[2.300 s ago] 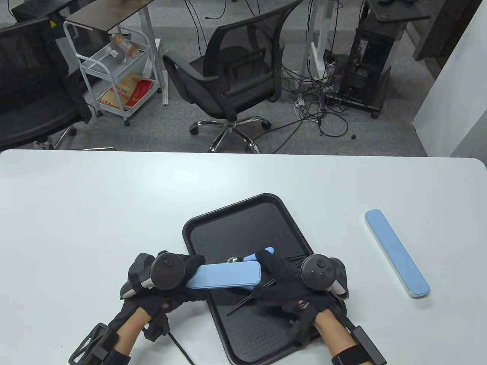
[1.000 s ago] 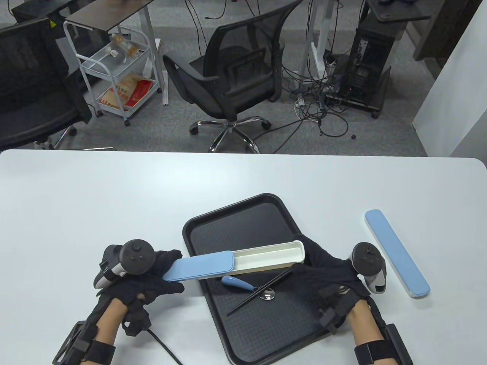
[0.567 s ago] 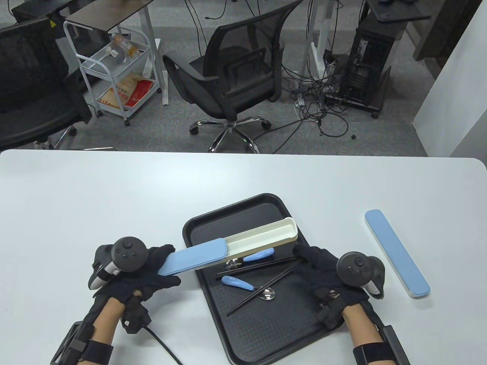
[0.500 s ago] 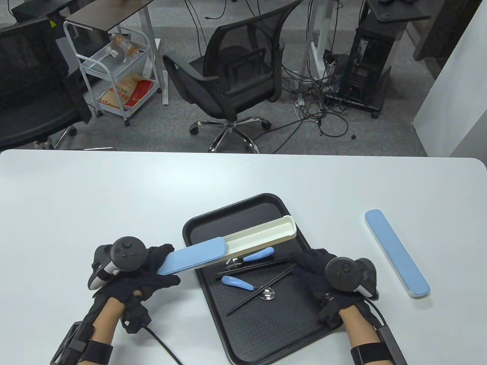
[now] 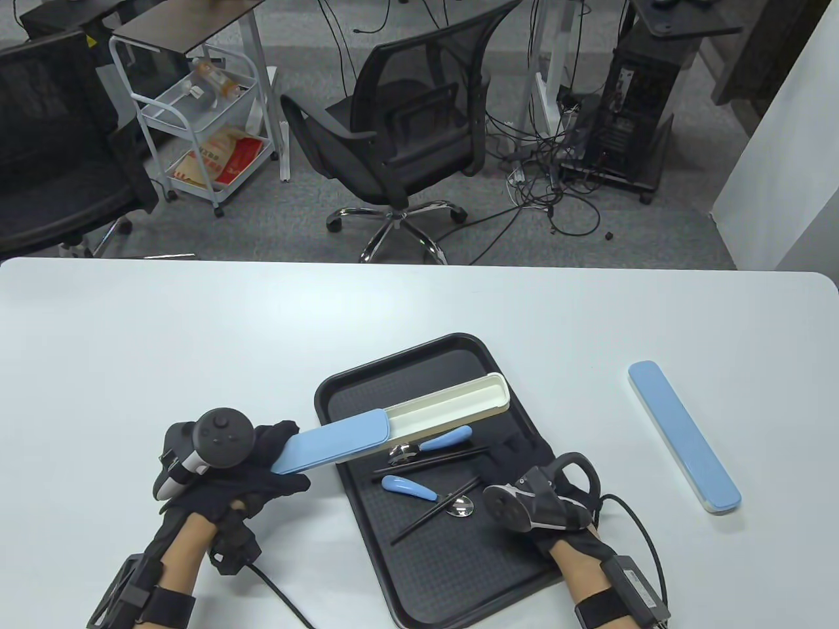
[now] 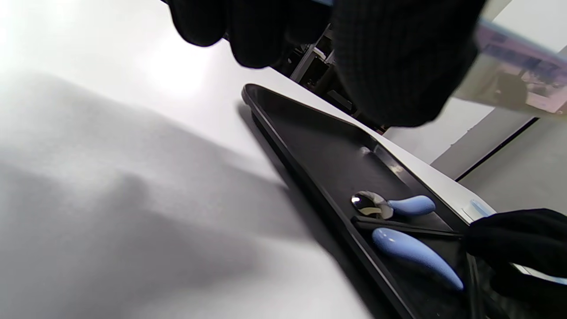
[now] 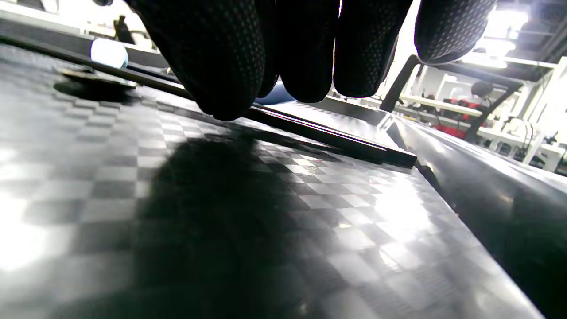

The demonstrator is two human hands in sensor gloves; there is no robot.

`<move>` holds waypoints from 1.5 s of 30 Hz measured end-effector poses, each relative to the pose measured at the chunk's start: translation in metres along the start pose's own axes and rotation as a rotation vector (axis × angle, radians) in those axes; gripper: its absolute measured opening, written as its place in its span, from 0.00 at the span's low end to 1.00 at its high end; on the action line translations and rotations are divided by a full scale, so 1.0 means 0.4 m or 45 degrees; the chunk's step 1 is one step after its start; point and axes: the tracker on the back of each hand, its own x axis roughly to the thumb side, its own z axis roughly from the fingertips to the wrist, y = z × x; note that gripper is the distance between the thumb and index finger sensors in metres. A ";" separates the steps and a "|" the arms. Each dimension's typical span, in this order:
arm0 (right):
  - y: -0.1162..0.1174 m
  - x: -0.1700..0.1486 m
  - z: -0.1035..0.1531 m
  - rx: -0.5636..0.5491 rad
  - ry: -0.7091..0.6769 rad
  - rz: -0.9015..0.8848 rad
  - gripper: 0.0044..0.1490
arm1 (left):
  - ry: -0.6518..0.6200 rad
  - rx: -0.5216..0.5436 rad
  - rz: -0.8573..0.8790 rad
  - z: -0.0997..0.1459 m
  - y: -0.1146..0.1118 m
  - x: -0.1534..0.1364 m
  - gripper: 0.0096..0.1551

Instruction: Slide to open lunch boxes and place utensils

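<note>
Half-open cream utensil box with blue sliding lid (image 5: 393, 422) — lid end held in left grip (image 5: 262, 458), cream end over black textured plastic tray (image 5: 459, 576) on white counter (image 5: 196, 341). Right grip (image 5: 518, 458) — fingertips (image 7: 212, 66) lowered onto black chopsticks (image 5: 432, 458); pinch not discernible.

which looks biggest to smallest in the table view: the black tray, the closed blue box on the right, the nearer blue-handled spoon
1. black tray
2. closed blue box
3. nearer blue-handled spoon
The gaps are wide, so nearness to the camera does not alter the order.
</note>
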 end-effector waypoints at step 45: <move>-0.094 -0.190 0.119 -0.473 0.358 -0.360 0.25 | 0.097 0.073 -0.093 0.008 0.005 0.004 0.55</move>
